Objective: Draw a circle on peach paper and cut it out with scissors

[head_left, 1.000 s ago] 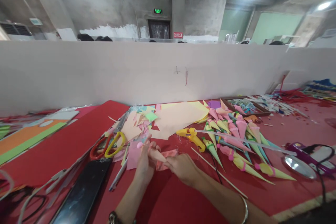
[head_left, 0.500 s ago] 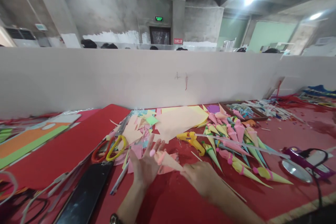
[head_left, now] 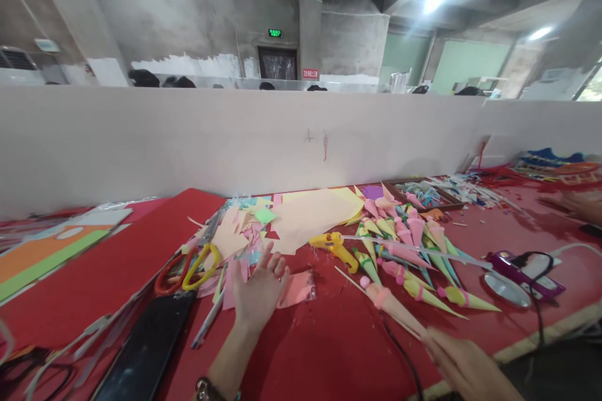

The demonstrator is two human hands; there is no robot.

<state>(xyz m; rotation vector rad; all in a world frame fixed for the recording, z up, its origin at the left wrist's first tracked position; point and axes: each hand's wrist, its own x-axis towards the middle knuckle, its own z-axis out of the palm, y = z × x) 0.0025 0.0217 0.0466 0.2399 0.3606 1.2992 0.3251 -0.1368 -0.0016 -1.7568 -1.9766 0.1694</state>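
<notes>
My right hand (head_left: 458, 357) grips the pointed end of a peach paper cone (head_left: 399, 310), which has a pink band and a small pink ball at its far end. The cone is held low over the table, across a thin stick. My left hand (head_left: 258, 297) is open with fingers spread and holds nothing, beside a piece of pink paper (head_left: 300, 291). Between and beyond the hands lies a yellow glue gun (head_left: 336, 252) with a long clear glue stick in its back. Several finished-looking pink, yellow and green paper cones (head_left: 414, 235) are heaped to its right.
Scissors with yellow handles (head_left: 202, 268), a black phone (head_left: 148, 344) and a pen (head_left: 207, 322) lie left. A purple device with a round mirror-like disc (head_left: 508, 289) and a black cable is at right. Another person's hand (head_left: 576, 205) shows at the right edge. A white partition (head_left: 235, 138) stands behind.
My right hand has carried the peach cone rightward, away from my left hand. My left hand stays open near the pink paper. The view has turned slightly right.
</notes>
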